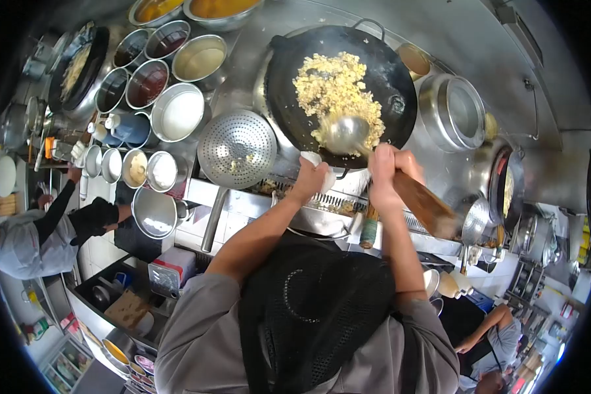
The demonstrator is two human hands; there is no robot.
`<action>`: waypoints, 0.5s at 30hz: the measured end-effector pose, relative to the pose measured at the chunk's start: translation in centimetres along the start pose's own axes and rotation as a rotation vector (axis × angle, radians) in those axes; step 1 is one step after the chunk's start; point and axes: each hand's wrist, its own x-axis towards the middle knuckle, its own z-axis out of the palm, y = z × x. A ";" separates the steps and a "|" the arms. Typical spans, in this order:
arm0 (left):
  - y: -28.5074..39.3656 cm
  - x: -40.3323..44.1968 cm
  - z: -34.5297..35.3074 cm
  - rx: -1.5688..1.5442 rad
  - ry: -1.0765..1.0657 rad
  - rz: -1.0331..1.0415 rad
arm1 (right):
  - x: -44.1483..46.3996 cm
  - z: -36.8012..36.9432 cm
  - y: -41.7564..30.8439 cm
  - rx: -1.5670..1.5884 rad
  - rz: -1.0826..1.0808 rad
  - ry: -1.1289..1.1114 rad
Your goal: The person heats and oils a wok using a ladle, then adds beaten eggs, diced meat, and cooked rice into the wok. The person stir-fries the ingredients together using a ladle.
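Note:
A large black wok [394, 72] holds a heap of yellow-and-brown crumbled food [331, 82]. Closed around a white cloth [328, 178] at the wok's near edge is my left hand [310, 178]. My right hand [389, 172] grips the wooden handle [423, 205] of a metal ladle [347, 134], whose bowl is in the food at the near side of the wok and slightly blurred. Left of the wok lies a round perforated strainer [236, 150] with a few food bits on it.
Metal containers of white powder [178, 111], red sauce [148, 84] and other seasonings stand at the left. A lidded pot [463, 111] is right of the wok. Other people are at the far left [36, 243] and lower right [499, 338].

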 end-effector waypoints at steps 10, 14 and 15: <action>0.8 0.2 -0.1 -0.025 0.034 -0.198 | 1.0 0.2 7.1 0.389 0.269 0.480; -0.8 0.6 -0.9 -0.026 -0.055 -0.175 | 7.3 -1.6 6.8 0.407 0.446 0.511; -1.4 1.2 -1.0 -0.023 -0.059 -0.163 | 8.7 -2.9 6.1 0.345 0.494 0.588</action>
